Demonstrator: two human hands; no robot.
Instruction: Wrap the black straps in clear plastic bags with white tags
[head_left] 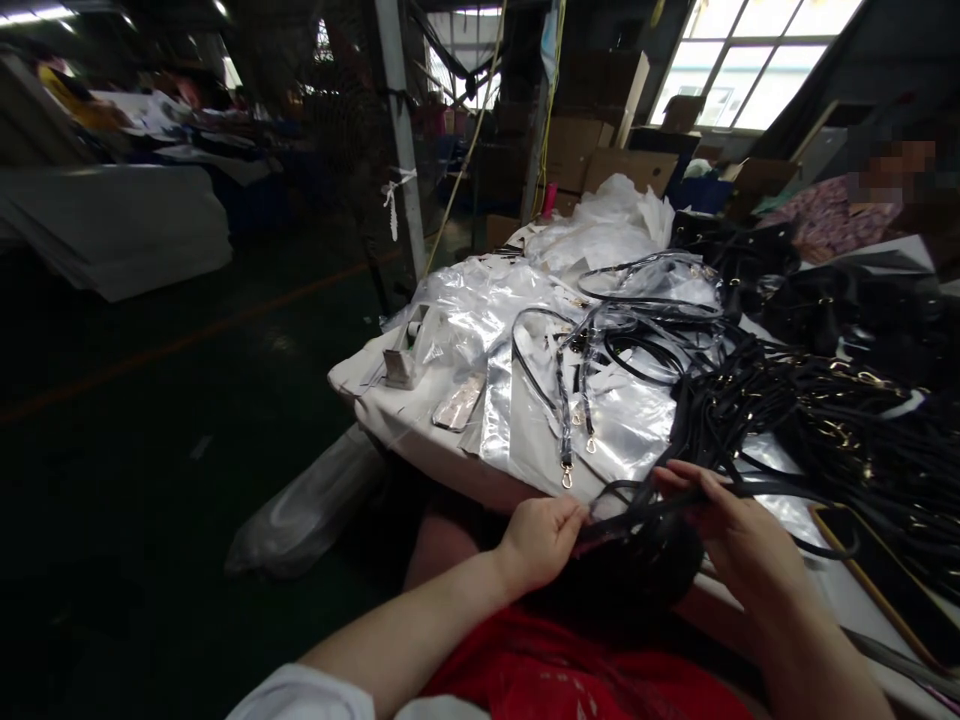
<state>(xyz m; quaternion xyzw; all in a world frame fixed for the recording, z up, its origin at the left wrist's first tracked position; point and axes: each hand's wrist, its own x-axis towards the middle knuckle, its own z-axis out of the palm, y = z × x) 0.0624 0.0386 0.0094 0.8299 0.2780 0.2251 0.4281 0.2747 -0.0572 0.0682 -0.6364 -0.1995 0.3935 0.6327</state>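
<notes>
Low at the table's front edge, my left hand [546,535] is closed around the end of a black strap [637,515]. To its right, my right hand [724,510] has its thumb and fingers closed on the same strap, which runs between both hands. Straps with gold clasps [567,476] lie on clear plastic bags [637,425] just beyond my hands. A large tangled pile of black straps [817,430] with gold hardware spreads to the right. What lies below the held strap is dark and hard to make out.
A phone with a yellowish edge [885,580] lies at the right front of the table. Another phone-like object [459,402] and a small box [399,368] sit at the left. Plastic bags [600,225] heap behind. A person in a patterned sleeve [832,220] is across the table.
</notes>
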